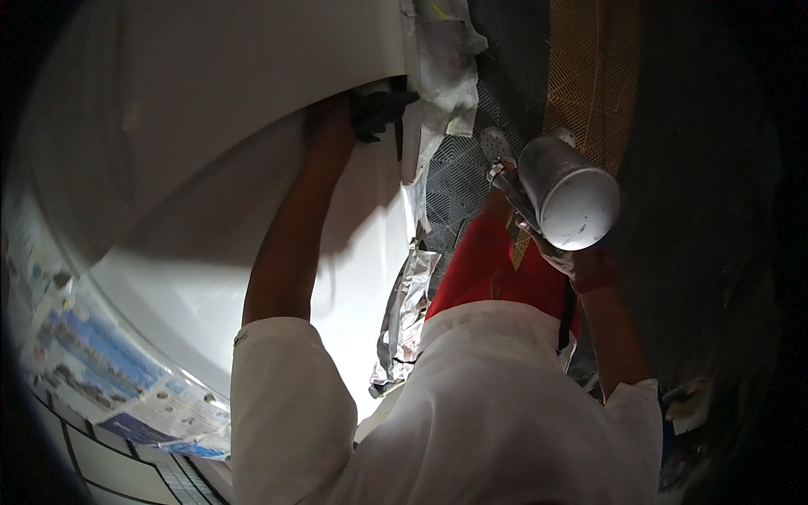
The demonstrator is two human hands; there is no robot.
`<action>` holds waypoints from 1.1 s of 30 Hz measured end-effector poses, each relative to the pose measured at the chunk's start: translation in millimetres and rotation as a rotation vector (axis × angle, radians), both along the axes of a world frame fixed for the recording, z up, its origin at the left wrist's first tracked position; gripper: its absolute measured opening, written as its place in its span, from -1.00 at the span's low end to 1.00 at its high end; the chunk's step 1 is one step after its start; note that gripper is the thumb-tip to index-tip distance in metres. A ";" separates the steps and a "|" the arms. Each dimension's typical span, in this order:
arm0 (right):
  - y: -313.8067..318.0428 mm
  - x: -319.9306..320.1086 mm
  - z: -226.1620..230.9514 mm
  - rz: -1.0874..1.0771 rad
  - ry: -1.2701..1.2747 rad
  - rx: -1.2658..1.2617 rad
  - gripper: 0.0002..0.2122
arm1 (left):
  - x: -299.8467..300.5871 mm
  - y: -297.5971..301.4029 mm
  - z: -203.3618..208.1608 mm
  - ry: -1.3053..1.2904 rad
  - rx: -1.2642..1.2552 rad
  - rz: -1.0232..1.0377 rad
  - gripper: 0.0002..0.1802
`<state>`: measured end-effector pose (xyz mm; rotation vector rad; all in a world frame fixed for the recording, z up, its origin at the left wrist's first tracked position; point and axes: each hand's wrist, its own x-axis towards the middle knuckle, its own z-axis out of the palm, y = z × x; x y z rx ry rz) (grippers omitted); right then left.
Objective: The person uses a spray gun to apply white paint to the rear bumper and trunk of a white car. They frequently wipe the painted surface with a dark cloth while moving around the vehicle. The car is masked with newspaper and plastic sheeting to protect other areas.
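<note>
Head cam: R grip wrapped round metal spray gun, grey cup just beyond it; prob. top-heavy, rigid, cup poss. slick, so hold gun, not cup. L grip, dark-gloved, at white panel; can't tell if holding anything.

Panel left, spray gun right, masking paper between.

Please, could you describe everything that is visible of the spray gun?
The spray gun has a grey, metallic-looking cylindrical cup with a pale, dark-specked round end turned toward the camera. Its slim, metallic-looking body shows left of the cup. It is tilted, held in the right hand above the floor; finer details are too dark to tell.
</note>
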<state>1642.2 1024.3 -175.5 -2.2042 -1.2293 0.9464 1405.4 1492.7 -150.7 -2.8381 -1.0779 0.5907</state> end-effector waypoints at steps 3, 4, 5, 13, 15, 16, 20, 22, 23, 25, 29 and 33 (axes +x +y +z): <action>1.8 9.8 26.6 0.073 -0.015 0.080 -0.44 | -2.2 -3.3 59.3 0.004 0.092 0.020 -0.66; 5.3 12.4 35.2 0.104 -0.022 0.112 -0.45 | -0.6 -4.9 85.2 0.056 0.100 0.035 -0.64; 10.4 13.4 43.7 0.140 -0.030 0.151 -0.45 | -1.5 -8.3 109.5 0.110 0.105 0.051 -0.63; 60.0 22.9 97.4 0.351 -0.134 0.478 -0.51 | -21.7 -26.3 237.1 0.093 0.216 -0.088 -0.55; 68.1 31.0 119.4 0.303 -0.024 0.506 -0.58 | -33.8 -25.9 262.5 0.041 0.208 -0.089 -0.55; 71.4 34.1 128.6 0.274 0.046 0.498 -0.60 | -45.0 -21.1 273.0 -0.059 0.237 -0.180 -0.55; 80.1 50.0 165.4 0.175 0.331 0.438 -0.67 | -53.7 -26.5 324.8 -0.123 0.409 -0.398 -0.46; 90.4 61.6 189.5 0.070 0.711 0.344 -0.67 | -60.3 -30.4 351.5 -0.085 0.485 -0.438 -0.41; 92.9 64.0 191.5 0.089 0.755 0.344 -0.66 | -63.7 -31.9 363.9 -0.040 0.505 -0.412 -0.39; 94.2 64.8 192.4 0.133 0.849 0.335 -0.65 | -62.7 -41.2 376.2 0.012 0.539 -0.366 -0.34; 121.7 57.7 216.5 0.286 0.798 0.419 -0.61 | -64.0 -48.5 367.1 0.010 0.603 -0.294 -0.30; 132.1 62.7 254.2 0.356 0.760 0.386 -0.63 | -58.8 -50.2 317.6 0.093 0.586 -0.215 -0.32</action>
